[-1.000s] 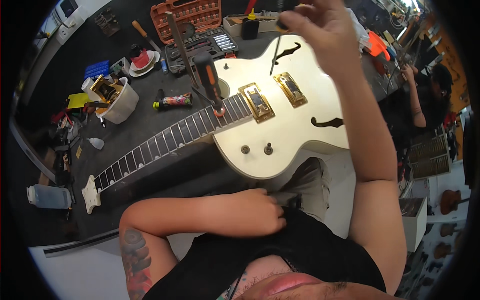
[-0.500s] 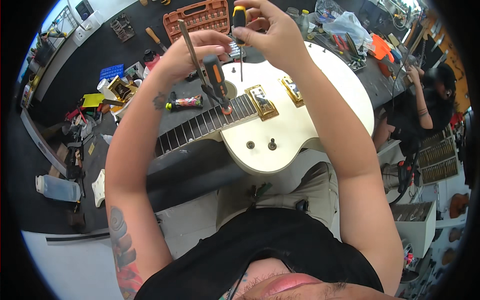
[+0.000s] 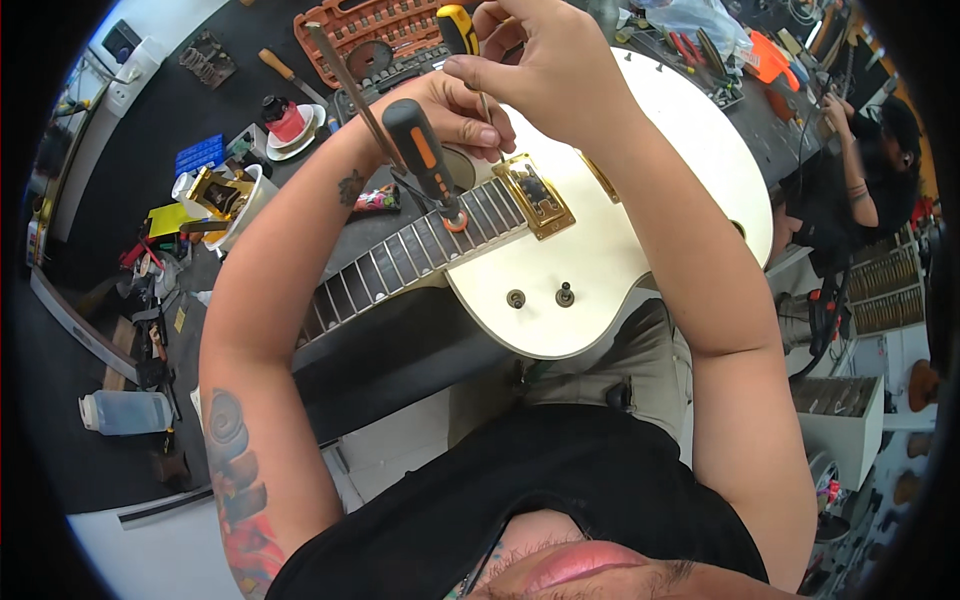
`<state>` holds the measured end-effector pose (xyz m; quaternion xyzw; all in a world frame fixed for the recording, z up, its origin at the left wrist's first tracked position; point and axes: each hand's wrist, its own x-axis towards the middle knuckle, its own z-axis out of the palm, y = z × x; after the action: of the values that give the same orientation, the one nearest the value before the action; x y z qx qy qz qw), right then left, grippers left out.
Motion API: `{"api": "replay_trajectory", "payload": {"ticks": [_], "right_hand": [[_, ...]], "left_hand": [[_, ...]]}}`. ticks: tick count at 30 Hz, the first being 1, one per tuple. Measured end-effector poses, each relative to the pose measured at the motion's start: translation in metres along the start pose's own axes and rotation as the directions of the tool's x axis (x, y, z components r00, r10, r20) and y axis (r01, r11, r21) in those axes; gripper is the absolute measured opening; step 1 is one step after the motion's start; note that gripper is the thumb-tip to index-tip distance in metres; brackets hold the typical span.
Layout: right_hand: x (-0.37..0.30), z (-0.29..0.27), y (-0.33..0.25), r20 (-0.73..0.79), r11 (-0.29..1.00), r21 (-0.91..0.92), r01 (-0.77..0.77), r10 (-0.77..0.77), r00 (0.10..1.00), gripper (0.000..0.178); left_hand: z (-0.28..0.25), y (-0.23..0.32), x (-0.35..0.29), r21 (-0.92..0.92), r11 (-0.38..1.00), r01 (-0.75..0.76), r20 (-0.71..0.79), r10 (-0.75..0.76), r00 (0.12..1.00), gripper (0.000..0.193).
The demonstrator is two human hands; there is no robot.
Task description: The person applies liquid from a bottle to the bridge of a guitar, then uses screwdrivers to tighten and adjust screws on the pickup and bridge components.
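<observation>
A white electric guitar body [image 3: 690,160] lies in front of me, its dark fretboard [image 3: 400,262] running to the lower left. My right hand [image 3: 555,75] grips a screwdriver [image 3: 458,30] by its yellow and black handle, shaft pointing down at the gold-framed pickup [image 3: 537,197] nearest the neck. Beside that shaft, at the frame's far corner, the fingertips of my left hand [image 3: 462,108] are pinched together; whatever they hold is too small to make out. An F-clamp [image 3: 421,150] with a black and orange handle stands on the fretboard, next to my left wrist.
Behind my hands lies an open orange socket-set case [image 3: 335,50]. At the left are a white tub [image 3: 255,195] with gold parts, a red bottle [image 3: 284,120] and a clear jug [image 3: 125,412]. Another person [image 3: 865,180] sits at the right.
My left hand has come down and right to the pickup frame's corner, and its fingers have closed. The screwdriver's shaft has come down beside them. The whole view has shifted slightly.
</observation>
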<state>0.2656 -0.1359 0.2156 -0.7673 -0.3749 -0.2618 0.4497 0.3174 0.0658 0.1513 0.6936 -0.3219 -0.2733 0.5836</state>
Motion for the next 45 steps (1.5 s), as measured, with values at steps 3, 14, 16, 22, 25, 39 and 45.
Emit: {"api": "replay_trajectory", "payload": {"ticks": [3,14,16,22,25,39,45], "right_hand": [[0.004,-0.006,-0.008,-0.010,1.000,0.013,-0.025,0.026,1.000,0.045],[-0.003,-0.003,0.002,-0.043,0.999,0.018,0.037,-0.037,0.998,0.037],[-0.001,-0.005,-0.008,-0.026,0.999,0.037,-0.034,0.035,0.999,0.035],[0.001,-0.005,-0.008,-0.018,0.993,0.077,-0.095,0.096,0.995,0.030],[0.002,-0.004,-0.010,-0.020,0.987,0.101,-0.122,0.125,0.992,0.029],[0.025,0.018,-0.006,0.029,0.815,0.548,-0.189,0.207,0.978,0.027],[0.027,0.035,-0.015,0.038,0.719,0.653,-0.239,0.284,0.958,0.036]], "left_hand": [[-0.003,-0.003,-0.004,0.070,0.995,-0.076,0.004,0.076,0.997,0.019],[-0.002,-0.005,-0.002,0.081,0.989,-0.124,0.051,0.120,0.992,0.019],[-0.002,-0.006,-0.001,0.105,0.986,-0.129,0.044,0.125,0.991,0.020],[0.001,-0.005,-0.002,0.044,0.997,-0.071,-0.001,0.071,0.997,0.020],[-0.001,-0.008,-0.001,0.060,0.993,-0.104,0.014,0.103,0.995,0.020],[-0.003,-0.008,0.002,0.123,0.986,-0.111,0.038,0.107,0.993,0.020],[0.002,-0.003,-0.001,0.187,0.977,-0.102,0.045,0.096,0.994,0.022]]}}
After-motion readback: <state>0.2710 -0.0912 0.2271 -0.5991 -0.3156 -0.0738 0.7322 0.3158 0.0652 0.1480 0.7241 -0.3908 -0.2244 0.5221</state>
